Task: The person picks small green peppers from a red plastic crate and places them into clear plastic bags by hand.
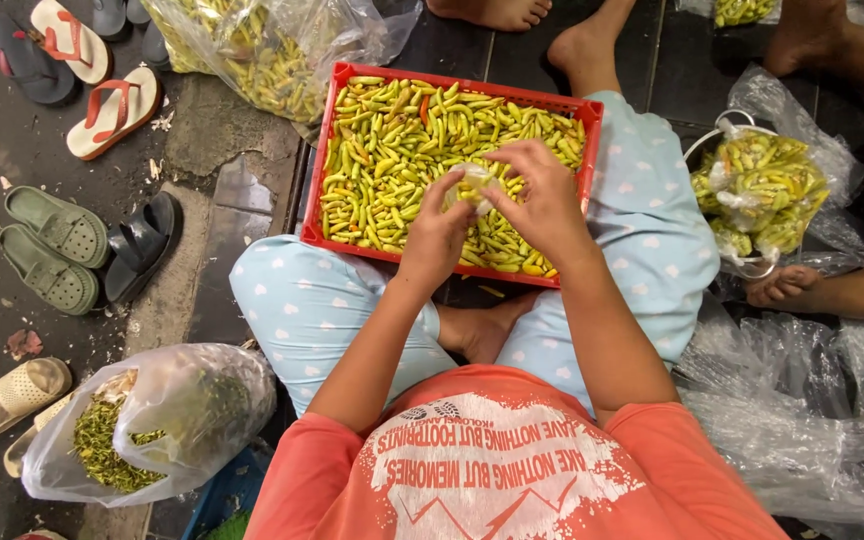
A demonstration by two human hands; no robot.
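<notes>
Dark tiled floor [452, 45], wet-looking; person sits cross-legged on it in pale blue dotted trousers, seen from above. Landmark: the red crate [318, 190] resting across the person's knees, filled with small yellow-green chillies [392, 160], a few orange ones mixed in.

Far left of the crate: scattered sandals [112, 110], red-strapped, green and black pairs, on rough concrete. Lower left of the crate, beside the knee: clear plastic bag of green stems [142, 425], mouth open. Above the crate's left corner: a large clear bag of chillies [252, 50].

Over the crate's middle: left hand [437, 235], fingers curled up, pinching the lower edge of a small clear bag [472, 185]. Just right of it, right hand [542, 195], fingers bent narrow, gripping the same bag from above. The bag is held between both hands, just over the chillies; its contents cannot be made out.

Right of the crate: metal pot [727, 125] holding tied packets of chillies [762, 190]. Bare feet of other people above and to the right of the crate. Crumpled clear plastic sheeting [802, 400] lower right.
</notes>
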